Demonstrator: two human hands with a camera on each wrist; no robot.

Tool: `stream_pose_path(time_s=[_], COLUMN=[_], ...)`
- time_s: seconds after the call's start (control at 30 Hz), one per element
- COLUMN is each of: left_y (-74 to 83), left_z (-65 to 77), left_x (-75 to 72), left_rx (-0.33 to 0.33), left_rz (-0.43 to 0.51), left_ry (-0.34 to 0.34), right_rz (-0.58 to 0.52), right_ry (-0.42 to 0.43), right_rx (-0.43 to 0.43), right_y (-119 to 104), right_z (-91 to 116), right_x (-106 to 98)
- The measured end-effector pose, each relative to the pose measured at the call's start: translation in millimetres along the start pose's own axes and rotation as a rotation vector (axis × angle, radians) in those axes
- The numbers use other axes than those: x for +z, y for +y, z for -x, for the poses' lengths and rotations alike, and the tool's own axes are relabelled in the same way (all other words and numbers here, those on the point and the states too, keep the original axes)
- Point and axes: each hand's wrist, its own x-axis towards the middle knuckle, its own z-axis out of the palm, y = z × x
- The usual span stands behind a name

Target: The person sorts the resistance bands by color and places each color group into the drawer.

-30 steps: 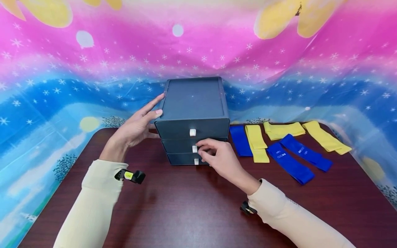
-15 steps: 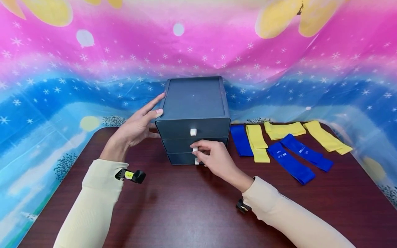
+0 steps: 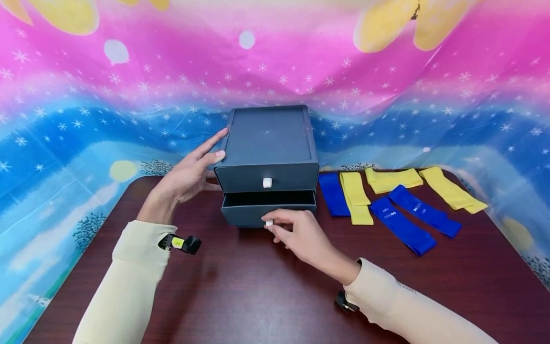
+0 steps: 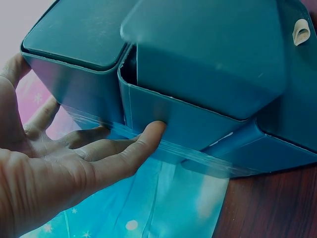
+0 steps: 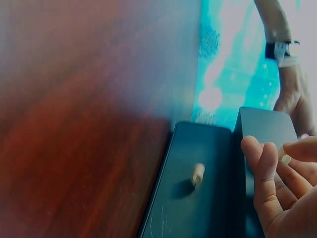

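A dark grey drawer cabinet (image 3: 268,134) with three stacked drawers stands at the back of the table. Its middle drawer (image 3: 242,216) is part way out, a dark gap showing behind the front. My right hand (image 3: 307,236) pinches that drawer's white pull tab (image 5: 285,156) between thumb and index finger. Against the cabinet's left side, my left hand (image 3: 185,179) rests with fingers spread, its thumb near the top front corner. The left wrist view shows those fingers (image 4: 146,139) extended along the side wall. The top drawer (image 3: 240,179) is closed, its white tab showing.
Right of the cabinet lie several flat fabric bands: a blue band (image 3: 332,191) partly under a yellow band (image 3: 355,191), with more yellow and blue ones farther right. A patterned cloth (image 3: 275,71) hangs behind the dark red-brown table (image 3: 240,296). The right wrist view shows the bottom drawer's tab (image 5: 198,173).
My right hand has taken hold of the middle drawer's tab and drawn the drawer out toward me. The left hand stays against the cabinet's side.
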Motion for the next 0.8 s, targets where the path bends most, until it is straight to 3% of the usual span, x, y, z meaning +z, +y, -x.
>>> stream_pose_path(time_s=[0.43,0.8], left_y=[0.6,1.5], left_z=[1.7,2.6], left_x=[-0.1,0.9], left_rx=[0.007,0.011], left_rz=[0.002,0.008], left_ry=[0.004,0.001], right_rz=[-0.05,-0.063], right_ry=[-0.092,-0.131], right_rx=[-0.016,-0.02], right_y=[-12,-15], right_z=[41,56], right_x=[6,6])
